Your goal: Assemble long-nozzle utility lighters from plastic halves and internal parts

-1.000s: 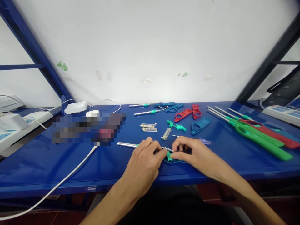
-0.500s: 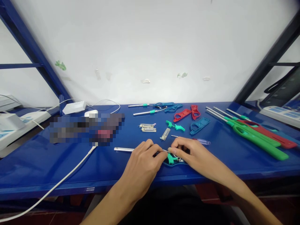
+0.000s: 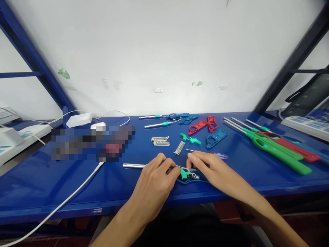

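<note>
An opened long-reach lighter [image 3: 183, 174] lies near the table's front edge, its blue half-shell showing a green trigger, a wire and small metal parts. Its silver barrel [image 3: 133, 165] points left. My left hand [image 3: 158, 180] is closed over the lighter where barrel and handle meet; the grip itself is mostly hidden under the fingers. At the handle end my right hand [image 3: 210, 166] is closed, with curled fingers on the casing and the thumb bent above the inner parts. A clear-handled screwdriver [image 3: 221, 155] lies just behind the right hand.
Behind lie clear fuel tanks [image 3: 161, 143], loose green triggers [image 3: 190, 139], red half-shells [image 3: 197, 127], a blue half-shell [image 3: 217, 138] and two barrels with blue handles [image 3: 155, 126]. Whole lighters [image 3: 280, 154] lie right. A white cable [image 3: 69, 195] crosses the left side.
My right thumb has lifted and drawn back from the wire, so more of the inner parts shows. My left hand keeps its hold. The whole view has shifted slightly.
</note>
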Motion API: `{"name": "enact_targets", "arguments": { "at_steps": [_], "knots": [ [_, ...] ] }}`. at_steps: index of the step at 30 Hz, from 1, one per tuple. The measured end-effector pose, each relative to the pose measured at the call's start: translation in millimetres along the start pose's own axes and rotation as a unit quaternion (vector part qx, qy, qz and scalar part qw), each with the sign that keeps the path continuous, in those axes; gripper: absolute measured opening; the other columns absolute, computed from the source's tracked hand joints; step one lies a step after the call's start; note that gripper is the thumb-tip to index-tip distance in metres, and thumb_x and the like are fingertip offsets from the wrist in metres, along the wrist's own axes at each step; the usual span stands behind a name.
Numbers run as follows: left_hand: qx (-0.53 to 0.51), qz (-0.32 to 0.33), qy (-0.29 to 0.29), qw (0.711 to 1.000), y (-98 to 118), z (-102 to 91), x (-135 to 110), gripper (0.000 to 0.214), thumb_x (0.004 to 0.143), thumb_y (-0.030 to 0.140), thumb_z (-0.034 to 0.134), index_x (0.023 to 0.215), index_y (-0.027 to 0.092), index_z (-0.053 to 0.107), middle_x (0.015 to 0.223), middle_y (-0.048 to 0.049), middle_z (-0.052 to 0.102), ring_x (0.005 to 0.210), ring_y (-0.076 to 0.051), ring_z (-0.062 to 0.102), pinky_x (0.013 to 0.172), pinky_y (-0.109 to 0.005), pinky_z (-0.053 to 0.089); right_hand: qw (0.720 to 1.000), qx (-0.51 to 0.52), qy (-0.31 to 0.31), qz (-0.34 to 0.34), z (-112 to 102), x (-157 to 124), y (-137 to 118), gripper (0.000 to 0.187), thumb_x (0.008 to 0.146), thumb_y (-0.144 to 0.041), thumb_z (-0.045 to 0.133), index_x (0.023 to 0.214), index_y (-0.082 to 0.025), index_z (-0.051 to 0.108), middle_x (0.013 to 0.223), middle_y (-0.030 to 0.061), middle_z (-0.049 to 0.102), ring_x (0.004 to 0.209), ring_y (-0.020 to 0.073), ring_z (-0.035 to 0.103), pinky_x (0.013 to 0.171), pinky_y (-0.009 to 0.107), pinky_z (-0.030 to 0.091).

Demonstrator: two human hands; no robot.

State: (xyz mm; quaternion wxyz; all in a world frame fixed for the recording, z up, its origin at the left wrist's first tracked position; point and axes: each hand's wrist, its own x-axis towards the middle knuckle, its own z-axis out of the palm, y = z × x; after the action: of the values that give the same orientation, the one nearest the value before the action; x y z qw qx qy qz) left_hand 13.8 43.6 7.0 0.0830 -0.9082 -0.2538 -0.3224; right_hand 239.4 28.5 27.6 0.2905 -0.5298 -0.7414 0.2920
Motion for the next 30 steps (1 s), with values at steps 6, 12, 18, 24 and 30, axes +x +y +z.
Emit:
{"name": "enact_targets", "arguments": {
  "at_steps": [6,12,18,24,30],
  "knots": [
    [-0.029,-0.022,-0.01,0.999,-2,2.4,-1,0.032,0.097,-0.006,0.047,0.108,0.015,0.069,0.098,-0.0057,0.069,0.086,-0.023,0.054,0.07,-0.036,0.051,1.0,0.012,-0.014,0.015,-1,-1,0,0.041,0.108,-0.05,0.045,0.083,-0.023,0.064,0.083,0.0002,0.065,0.08,0.0197,0.058,0.075,0.032,0.041],
    [-0.049,-0.033,-0.024,0.998,-3,2.2,-1,0.029,0.097,-0.005,0.053,0.107,0.017,0.069,0.096,-0.0044,0.069,0.086,-0.023,0.056,0.069,-0.035,0.052,0.998,0.041,-0.033,0.017,-7,-2,-2,0.034,0.108,-0.043,0.049,0.089,-0.024,0.07,0.095,0.0001,0.071,0.092,0.0208,0.064,0.086,0.033,0.042],
    [-0.03,-0.059,-0.083,0.994,0,-3.6,-3,0.032,0.092,-0.008,0.054,0.107,0.019,0.064,0.101,-0.0047,0.066,0.092,-0.025,0.059,0.072,-0.037,0.054,0.997,0.058,-0.045,0.019,-9,-5,-2,0.027,0.104,-0.043,0.056,0.09,-0.025,0.071,0.096,-0.0001,0.07,0.092,0.0206,0.062,0.085,0.033,0.043],
    [-0.051,-0.084,-0.116,0.988,3,-8.8,-6,0.04,0.087,-0.009,0.051,0.113,0.02,0.059,0.116,-0.0068,0.062,0.097,-0.025,0.061,0.075,-0.038,0.058,0.998,0.041,-0.043,0.012,-4,-3,5,0.015,0.099,-0.041,0.068,0.093,-0.028,0.073,0.1,-0.0023,0.069,0.096,0.0193,0.06,0.09,0.032,0.042],
    [-0.057,-0.079,-0.098,0.99,1,-3.2,-9,0.038,0.091,-0.009,0.047,0.114,0.02,0.057,0.116,-0.0064,0.061,0.097,-0.024,0.061,0.078,-0.037,0.057,0.998,0.027,-0.046,0.027,-6,-1,0,0.027,0.099,-0.051,0.066,0.089,-0.027,0.071,0.093,-0.0027,0.068,0.089,0.0191,0.059,0.082,0.032,0.042]
  ]
}}
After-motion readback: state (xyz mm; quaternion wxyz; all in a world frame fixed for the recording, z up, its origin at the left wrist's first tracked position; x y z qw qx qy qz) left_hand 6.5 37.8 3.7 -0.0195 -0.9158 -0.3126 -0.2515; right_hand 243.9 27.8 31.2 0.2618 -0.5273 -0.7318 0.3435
